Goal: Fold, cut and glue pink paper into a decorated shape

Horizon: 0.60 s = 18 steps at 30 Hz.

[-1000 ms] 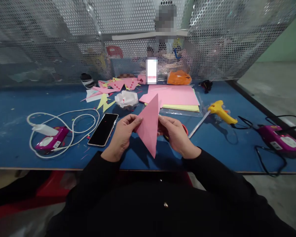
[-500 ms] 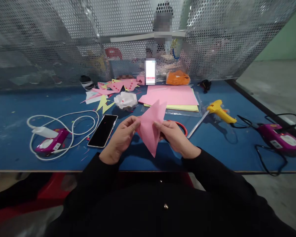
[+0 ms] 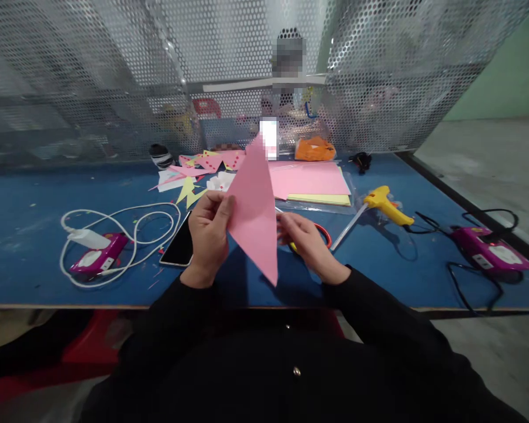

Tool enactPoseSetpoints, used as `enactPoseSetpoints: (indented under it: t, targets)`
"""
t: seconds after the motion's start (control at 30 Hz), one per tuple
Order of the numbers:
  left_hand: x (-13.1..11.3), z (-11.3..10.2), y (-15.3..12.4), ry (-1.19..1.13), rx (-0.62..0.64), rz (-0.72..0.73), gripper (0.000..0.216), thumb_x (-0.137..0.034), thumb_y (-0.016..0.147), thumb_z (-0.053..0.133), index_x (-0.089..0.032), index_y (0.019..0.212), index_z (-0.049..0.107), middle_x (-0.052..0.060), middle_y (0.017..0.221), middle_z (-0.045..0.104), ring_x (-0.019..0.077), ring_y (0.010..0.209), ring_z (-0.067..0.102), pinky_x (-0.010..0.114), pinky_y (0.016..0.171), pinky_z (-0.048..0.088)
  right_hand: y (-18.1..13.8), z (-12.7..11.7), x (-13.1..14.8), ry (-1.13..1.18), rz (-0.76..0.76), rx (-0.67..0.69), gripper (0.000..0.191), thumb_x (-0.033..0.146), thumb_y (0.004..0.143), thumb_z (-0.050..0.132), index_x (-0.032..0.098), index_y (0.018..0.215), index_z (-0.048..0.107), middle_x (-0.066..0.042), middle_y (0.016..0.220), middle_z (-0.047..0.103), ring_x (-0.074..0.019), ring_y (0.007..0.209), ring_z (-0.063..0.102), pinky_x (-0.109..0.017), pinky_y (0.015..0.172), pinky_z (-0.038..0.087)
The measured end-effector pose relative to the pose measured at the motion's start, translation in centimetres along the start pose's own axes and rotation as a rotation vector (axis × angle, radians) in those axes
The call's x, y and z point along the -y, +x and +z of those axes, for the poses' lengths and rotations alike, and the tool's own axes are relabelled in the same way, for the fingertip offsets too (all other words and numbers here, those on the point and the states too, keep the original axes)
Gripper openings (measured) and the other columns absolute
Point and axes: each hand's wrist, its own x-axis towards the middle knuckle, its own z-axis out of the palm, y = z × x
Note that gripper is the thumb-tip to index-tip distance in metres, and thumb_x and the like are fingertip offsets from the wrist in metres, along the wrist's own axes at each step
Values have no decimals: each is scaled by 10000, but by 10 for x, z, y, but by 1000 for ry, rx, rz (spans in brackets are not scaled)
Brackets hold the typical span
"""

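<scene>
A folded pink paper with pointed ends is held up over the blue table. My left hand pinches its left edge between thumb and fingers. Beside the paper's right edge is my right hand, its fingers loosely bent and slightly apart, with no grip on the paper visible. Scissors with red and yellow handles lie behind and under my right hand, partly hidden by it. A black-screened phone lies next to my left hand, which covers part of it. Behind the paper is a crumpled white paper piece.
Pink and yellow sheets lie at the back in clear plastic. A yellow glue gun with a glue stick is on the right, wired to a purple power block. A white cable loops on the left. Perforated metal borders the back.
The pink paper has turned into a broader, taller single face and tilted. My right hand has come off its front and sits at its right edge. My left hand moved slightly left.
</scene>
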Motion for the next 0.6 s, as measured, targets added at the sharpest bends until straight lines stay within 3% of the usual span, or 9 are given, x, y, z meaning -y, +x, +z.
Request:
enactPoseSetpoints:
  t: [0.07, 0.13, 0.2, 0.3, 0.4, 0.47, 0.6]
  targets:
    - [-8, 4, 2, 190, 7, 32, 173, -362, 835, 736, -219, 804, 644, -27, 736, 578, 115, 645, 476, 246, 621, 404, -4, 2, 4, 46, -81, 11, 662, 808, 748, 578, 224, 1041, 681, -44, 922, 741, -142, 768, 672, -261, 655, 517]
    - [-12, 7, 5, 356, 63, 64, 144, -337, 847, 709, -208, 811, 656, -30, 696, 570, 117, 626, 468, 251, 609, 387, -11, 4, 6, 69, -92, 126, 684, 806, 760, 563, 214, 1078, 690, -61, 936, 742, -177, 809, 679, -297, 679, 525]
    - [-13, 9, 7, 471, 149, 94, 139, -324, 852, 693, -197, 804, 661, -27, 678, 585, 122, 627, 488, 257, 616, 386, -19, 8, 6, 40, -67, 187, 585, 660, 695, 746, 203, 1058, 708, -55, 920, 746, -193, 798, 678, -310, 677, 523]
    - [-11, 5, 11, 548, 268, 59, 219, -404, 847, 699, -188, 811, 676, -9, 684, 627, 135, 641, 528, 268, 625, 393, -26, 11, -1, -15, -39, 76, 458, 398, 604, 872, 192, 982, 716, -26, 859, 742, -172, 729, 657, -310, 662, 521]
    - [-6, -2, 16, 534, 378, -139, 321, -495, 762, 758, -181, 755, 691, -4, 642, 609, 127, 590, 491, 266, 574, 367, -26, 11, -10, -36, -27, -33, 380, 355, 659, 822, 192, 979, 697, -20, 843, 740, -148, 680, 641, -298, 635, 513]
    - [-2, -8, 19, 454, 451, -326, 292, -442, 688, 811, -176, 696, 690, 0, 627, 607, 118, 570, 480, 256, 552, 363, -27, 9, -15, -74, -21, -67, 381, 350, 675, 806, 192, 1002, 690, -17, 831, 738, -139, 648, 634, -290, 609, 505]
    - [12, -19, 25, 328, 434, -522, 207, -333, 625, 833, -180, 675, 703, 14, 622, 629, 117, 553, 499, 243, 520, 375, -38, -2, -20, -196, 4, -88, 410, 470, 792, 709, 168, 1068, 678, -5, 663, 676, -155, 533, 602, -307, 534, 478]
